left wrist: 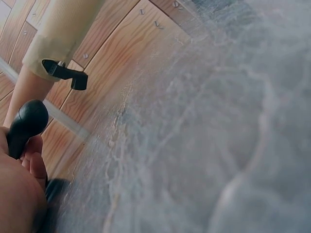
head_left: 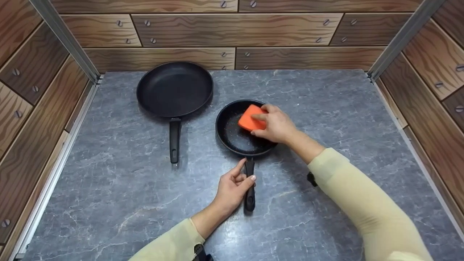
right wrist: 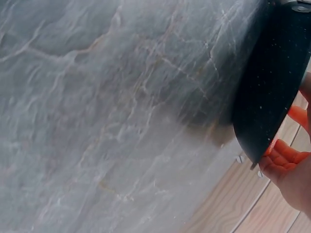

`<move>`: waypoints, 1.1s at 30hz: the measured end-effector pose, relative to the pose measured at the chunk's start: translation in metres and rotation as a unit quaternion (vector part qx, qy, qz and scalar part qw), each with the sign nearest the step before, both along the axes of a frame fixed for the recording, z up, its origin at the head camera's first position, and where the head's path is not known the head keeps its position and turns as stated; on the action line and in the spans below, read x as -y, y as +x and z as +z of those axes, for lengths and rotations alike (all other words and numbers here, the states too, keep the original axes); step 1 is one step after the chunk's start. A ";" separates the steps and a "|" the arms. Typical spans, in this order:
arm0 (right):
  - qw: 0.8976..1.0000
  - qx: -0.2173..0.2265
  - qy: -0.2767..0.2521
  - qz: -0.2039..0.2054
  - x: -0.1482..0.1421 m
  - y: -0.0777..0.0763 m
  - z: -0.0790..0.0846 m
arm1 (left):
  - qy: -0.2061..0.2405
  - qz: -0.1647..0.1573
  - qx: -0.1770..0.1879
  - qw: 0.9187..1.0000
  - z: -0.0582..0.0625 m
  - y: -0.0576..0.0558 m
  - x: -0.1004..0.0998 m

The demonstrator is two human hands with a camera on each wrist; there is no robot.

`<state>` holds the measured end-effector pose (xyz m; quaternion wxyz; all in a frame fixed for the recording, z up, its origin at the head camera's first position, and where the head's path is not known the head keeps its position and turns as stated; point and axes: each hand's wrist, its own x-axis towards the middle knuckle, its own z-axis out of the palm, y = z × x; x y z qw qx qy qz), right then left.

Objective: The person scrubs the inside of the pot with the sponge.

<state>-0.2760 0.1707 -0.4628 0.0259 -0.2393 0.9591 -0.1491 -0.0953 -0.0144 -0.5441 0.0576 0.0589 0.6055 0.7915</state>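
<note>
A small black frying pan (head_left: 235, 139) with light specks inside stands at the middle of the table. My left hand (head_left: 230, 190) grips its black handle (head_left: 250, 197), thumb on top; in the left wrist view the handle's rounded end (left wrist: 33, 119) sticks out past the fingers. Inside the pan, my right hand (head_left: 277, 125) holds an orange sponge (head_left: 250, 117) against the upper right part of the pan. From the right wrist, the pan's outer side (right wrist: 272, 77) hides most of the sponge, and only fingers (right wrist: 286, 155) show beyond the rim.
A larger black frying pan (head_left: 175, 88) stands at the back left, its handle (head_left: 174, 141) pointing toward me. The grey marbled table (head_left: 119, 174) is bordered by wood-patterned walls (head_left: 232, 30) at the back and both sides.
</note>
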 end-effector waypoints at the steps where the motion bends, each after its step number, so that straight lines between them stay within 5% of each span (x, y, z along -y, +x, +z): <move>1: 1.000 -0.001 -0.002 0.001 -0.001 0.001 0.001 | 0.000 0.000 0.002 1.000 0.000 0.000 0.000; 22: 0.998 -0.040 -0.047 -0.011 -0.044 0.023 0.019 | 0.005 0.005 0.000 1.000 -0.002 0.000 -0.001; 33: 0.995 -0.054 -0.066 -0.057 -0.093 0.027 0.016 | 0.012 0.003 0.004 1.000 -0.001 0.000 -0.001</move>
